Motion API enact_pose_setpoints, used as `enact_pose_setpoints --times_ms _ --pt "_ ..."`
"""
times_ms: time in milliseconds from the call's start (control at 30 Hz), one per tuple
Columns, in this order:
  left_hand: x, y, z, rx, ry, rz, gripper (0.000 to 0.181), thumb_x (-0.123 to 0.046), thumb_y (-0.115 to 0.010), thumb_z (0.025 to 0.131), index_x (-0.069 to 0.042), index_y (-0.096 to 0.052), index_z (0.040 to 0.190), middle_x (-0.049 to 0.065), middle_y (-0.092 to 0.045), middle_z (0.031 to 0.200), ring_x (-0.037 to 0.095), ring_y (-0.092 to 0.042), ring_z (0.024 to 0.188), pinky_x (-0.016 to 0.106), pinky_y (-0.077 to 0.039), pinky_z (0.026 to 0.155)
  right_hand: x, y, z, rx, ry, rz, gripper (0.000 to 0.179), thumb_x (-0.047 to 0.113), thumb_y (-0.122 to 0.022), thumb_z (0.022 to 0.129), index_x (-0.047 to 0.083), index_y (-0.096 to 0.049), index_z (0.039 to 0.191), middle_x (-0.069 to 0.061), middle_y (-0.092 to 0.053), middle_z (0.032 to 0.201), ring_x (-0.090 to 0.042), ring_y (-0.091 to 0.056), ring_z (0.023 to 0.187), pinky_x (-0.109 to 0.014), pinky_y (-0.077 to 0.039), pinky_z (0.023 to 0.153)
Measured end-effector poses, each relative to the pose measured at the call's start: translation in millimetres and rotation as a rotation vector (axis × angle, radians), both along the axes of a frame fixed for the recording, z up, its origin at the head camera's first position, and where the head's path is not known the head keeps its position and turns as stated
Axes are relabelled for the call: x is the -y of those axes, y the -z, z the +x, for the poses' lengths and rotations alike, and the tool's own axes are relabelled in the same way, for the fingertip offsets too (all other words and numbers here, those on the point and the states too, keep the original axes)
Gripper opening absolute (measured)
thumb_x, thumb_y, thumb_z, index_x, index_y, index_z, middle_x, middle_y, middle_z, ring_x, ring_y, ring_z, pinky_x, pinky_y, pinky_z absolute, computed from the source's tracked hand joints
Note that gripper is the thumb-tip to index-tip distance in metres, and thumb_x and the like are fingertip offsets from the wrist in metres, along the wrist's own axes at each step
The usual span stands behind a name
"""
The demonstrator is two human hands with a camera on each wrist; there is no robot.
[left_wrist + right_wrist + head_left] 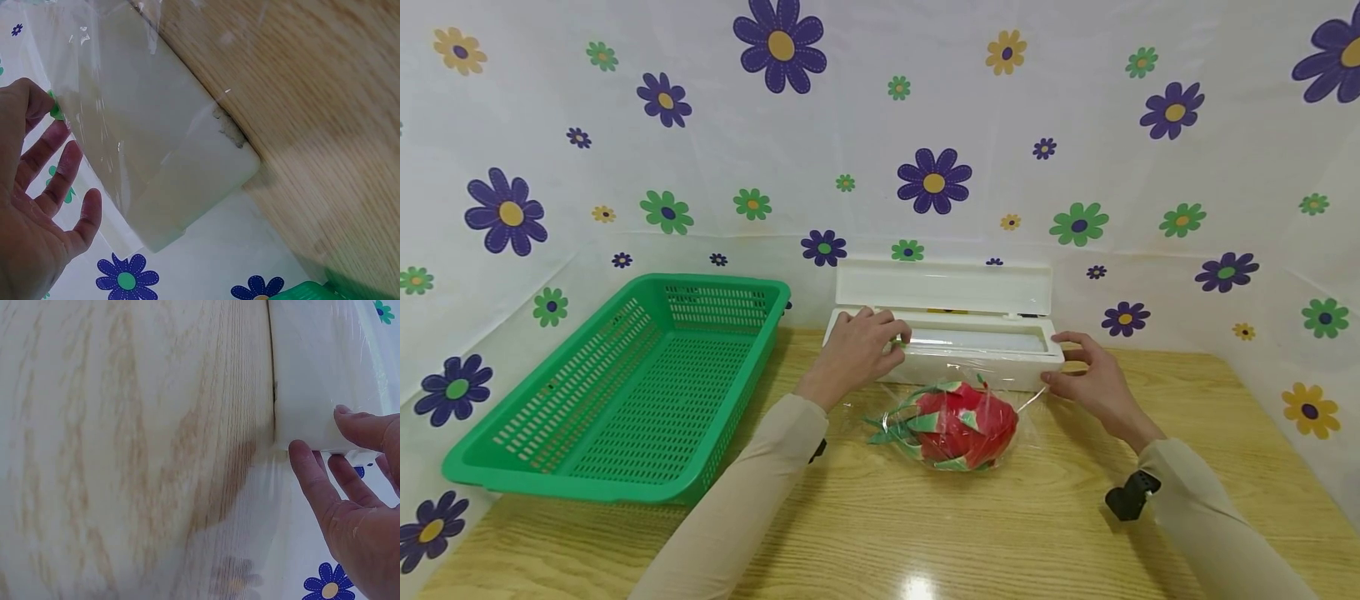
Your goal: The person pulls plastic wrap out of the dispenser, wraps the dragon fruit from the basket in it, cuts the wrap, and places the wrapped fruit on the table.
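A white cling film dispenser box [970,367] stands against the back wall with its lid [943,286] raised and a roll of film [973,340] inside. Clear film hangs over its front and lies over a red dragon fruit [973,429] with green-tipped scales on the table. At the box's front rim, my left hand [861,346] pinches a small green piece [55,106] between thumb and index finger; its other fingers are spread in the left wrist view. My right hand [1093,383] grips the right end of the box, thumb and fingers around its corner.
A large green plastic basket [587,485] with slotted sides stands on the left of the wooden table [880,533]. Behind the table hangs a white sheet [865,133] printed with flowers.
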State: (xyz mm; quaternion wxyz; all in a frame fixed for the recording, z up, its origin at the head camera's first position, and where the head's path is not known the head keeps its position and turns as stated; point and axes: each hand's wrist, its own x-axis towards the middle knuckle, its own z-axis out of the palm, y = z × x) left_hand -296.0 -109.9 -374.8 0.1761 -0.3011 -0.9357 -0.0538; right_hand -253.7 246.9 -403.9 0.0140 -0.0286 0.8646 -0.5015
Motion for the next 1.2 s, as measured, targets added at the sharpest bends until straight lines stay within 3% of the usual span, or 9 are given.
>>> enact_pose_setpoints --times_ms 433,867,1200 --pt "0.5 -0.7 1.4 0.017 -0.014 0.0 0.017 -0.026 -0.061 0.098 -0.027 -0.071 0.112 -0.003 -0.071 0.109 0.023 -0.062 0.097 0.045 -0.051 0.08 0.0 1.2 -0.8 0.005 0.01 -0.007 0.068 0.011 -0.07 0.096 0.01 -0.035 0.154 -0.033 -0.044 0.149 -0.05 -0.063 0.12 -0.035 -0.061 0.085" --pt "2.2 -1.4 2.1 0.015 -0.015 -0.003 0.018 -0.025 -0.06 0.097 -0.027 -0.071 0.111 -0.003 -0.072 0.107 0.021 -0.058 0.088 0.042 -0.05 0.076 1.3 1.6 -0.3 0.002 0.015 0.012 0.067 0.012 -0.069 0.097 0.009 -0.034 0.154 -0.034 -0.044 0.149 -0.053 -0.061 0.122 -0.041 -0.059 0.089" --pt "2.8 -1.5 2.8 0.014 -0.01 0.002 0.017 -0.024 -0.06 0.097 -0.027 -0.071 0.11 -0.003 -0.072 0.106 0.02 -0.056 0.085 0.042 -0.05 0.075 0.5 1.2 -0.2 -0.004 0.007 0.017 0.067 0.012 -0.069 0.097 0.008 -0.035 0.154 -0.034 -0.045 0.148 -0.052 -0.063 0.12 -0.038 -0.06 0.088"
